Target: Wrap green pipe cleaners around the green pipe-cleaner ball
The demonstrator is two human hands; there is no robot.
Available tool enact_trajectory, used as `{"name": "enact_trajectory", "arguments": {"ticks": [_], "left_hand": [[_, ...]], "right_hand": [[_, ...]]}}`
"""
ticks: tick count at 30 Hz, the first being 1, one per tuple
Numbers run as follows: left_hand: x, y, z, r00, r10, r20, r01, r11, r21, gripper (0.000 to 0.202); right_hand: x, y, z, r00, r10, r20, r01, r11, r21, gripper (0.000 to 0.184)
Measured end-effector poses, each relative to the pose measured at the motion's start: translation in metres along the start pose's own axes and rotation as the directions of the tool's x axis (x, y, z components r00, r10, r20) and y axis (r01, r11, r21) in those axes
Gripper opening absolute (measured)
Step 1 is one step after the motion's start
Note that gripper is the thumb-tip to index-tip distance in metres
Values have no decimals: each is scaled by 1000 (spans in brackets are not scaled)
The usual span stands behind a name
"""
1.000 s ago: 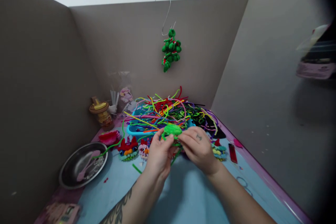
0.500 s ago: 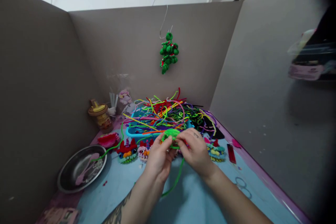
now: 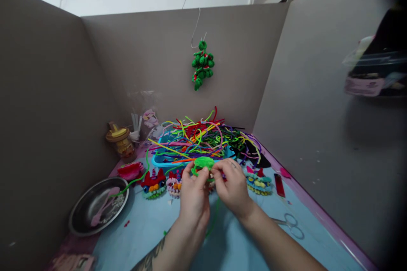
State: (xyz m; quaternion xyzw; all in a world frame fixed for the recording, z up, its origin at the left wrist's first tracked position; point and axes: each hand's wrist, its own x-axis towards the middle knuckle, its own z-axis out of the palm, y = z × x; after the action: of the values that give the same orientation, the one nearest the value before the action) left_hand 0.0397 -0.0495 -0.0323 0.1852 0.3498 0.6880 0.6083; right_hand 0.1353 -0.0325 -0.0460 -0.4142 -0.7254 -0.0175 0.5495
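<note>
My left hand and my right hand meet above the blue table, both pinching a bright green pipe-cleaner coil. A loose green tail hangs from the coil down between my wrists. Just behind my hands stand small finished pipe-cleaner figures: a red one, a pink-and-white one and a teal-and-yellow one. A blue tray heaped with coloured pipe cleaners lies beyond them.
Grey cardboard walls enclose the table on three sides. A green figure hangs from a wire hook on the back wall. A metal bowl sits at left, a jar behind it, scissors and a red lighter at right.
My hands have drawn closer together on the coil. The green tail now hangs lower between my wrists. The view has tilted down a little, and the scissors at right have come into view.
</note>
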Motion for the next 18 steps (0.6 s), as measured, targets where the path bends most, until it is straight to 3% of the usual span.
{"name": "enact_trajectory", "arguments": {"ticks": [3, 5, 7, 9, 13, 18], "left_hand": [[-3, 1, 0, 990, 138, -3, -138, 989, 62, 61], [-5, 2, 0, 976, 218, 19, -219, 969, 119, 59], [-6, 4, 0, 962, 268, 45, -271, 948, 166, 57], [-8, 5, -1, 951, 301, 65, -308, 932, 193, 55], [-8, 5, -3, 942, 316, 112, -334, 917, 217, 56], [-5, 6, -3, 944, 283, 168, -317, 919, 232, 58]], "right_hand": [[0, -8, 1, 987, 157, 29, -160, 982, 104, 16], [3, -13, -1, 954, 284, 91, -297, 933, 204, 17], [7, -16, -5, 886, 414, 211, -463, 822, 331, 19], [12, -16, -9, 784, 496, 373, -621, 648, 441, 21], [19, -13, -15, 598, 501, 625, -799, 311, 515, 24], [20, -4, -15, 520, 413, 747, -845, 120, 522, 24]]}}
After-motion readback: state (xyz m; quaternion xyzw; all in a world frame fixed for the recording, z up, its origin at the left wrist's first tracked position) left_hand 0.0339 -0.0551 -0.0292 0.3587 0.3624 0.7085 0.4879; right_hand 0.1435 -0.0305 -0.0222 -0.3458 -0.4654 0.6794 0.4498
